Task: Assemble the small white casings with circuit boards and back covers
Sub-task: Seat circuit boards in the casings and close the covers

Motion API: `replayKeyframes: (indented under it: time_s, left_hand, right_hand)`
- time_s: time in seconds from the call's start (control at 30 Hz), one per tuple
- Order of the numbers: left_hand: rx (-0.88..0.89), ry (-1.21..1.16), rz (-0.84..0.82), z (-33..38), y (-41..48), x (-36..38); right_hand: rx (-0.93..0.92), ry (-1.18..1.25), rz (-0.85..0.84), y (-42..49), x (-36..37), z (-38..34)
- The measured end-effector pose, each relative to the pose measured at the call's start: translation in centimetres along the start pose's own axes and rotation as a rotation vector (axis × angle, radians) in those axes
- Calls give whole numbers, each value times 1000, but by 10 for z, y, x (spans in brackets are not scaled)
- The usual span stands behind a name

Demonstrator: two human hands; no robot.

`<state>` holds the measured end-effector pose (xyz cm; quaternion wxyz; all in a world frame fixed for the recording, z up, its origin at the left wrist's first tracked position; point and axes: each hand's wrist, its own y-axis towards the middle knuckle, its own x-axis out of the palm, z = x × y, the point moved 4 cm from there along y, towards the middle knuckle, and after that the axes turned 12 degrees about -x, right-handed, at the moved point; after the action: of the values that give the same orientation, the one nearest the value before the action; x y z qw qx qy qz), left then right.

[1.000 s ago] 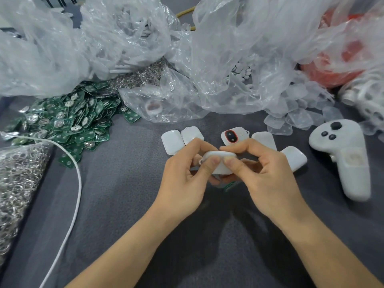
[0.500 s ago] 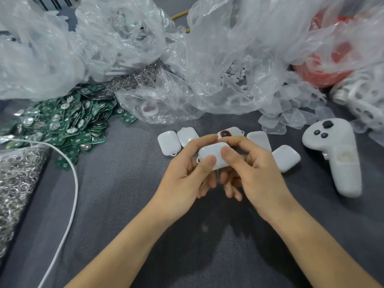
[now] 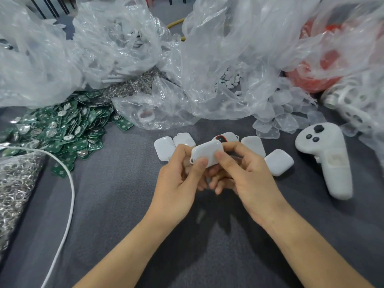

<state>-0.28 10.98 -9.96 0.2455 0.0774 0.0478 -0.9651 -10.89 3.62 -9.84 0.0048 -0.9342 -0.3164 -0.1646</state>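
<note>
Casing (image 3: 206,153) pinched between left hand (image 3: 178,183) and right hand (image 3: 247,179); clear bag (image 3: 228,48) holds white discs (image 3: 231,80).

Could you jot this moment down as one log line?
left hand: pinches white casing | right hand: pinches it too | other casings: on table beyond

Six white casings (image 3: 207,154), one controller (image 3: 332,163)

White controller (image 3: 326,159) right; white cable (image 3: 70,196) left; perhaps metal rings (image 3: 14,183) far-left.
</note>
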Motion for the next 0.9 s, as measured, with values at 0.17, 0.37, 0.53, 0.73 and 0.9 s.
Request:
replayKeyframes:
  time_s: [0.17,0.37,0.53,0.73,0.9]
  left_hand:
    - [-3,121,30,-2,1,-5]
    - [-22,52,51,-3,-1,-5]
    - [65,86,60,-2,-4,-4]
    - [118,201,91,-1,0,-8]
    - [233,538,160,6,1,-11]
  right_hand:
    - [-6,-46,-57,-1,-3,-3]
    - [-4,-31,-162,-3,0,-7]
    - [5,-6,-187,-4,1,-7]
    - [29,4,-186,-2,2,-3]
    - [49,50,-98,-1,4,1]
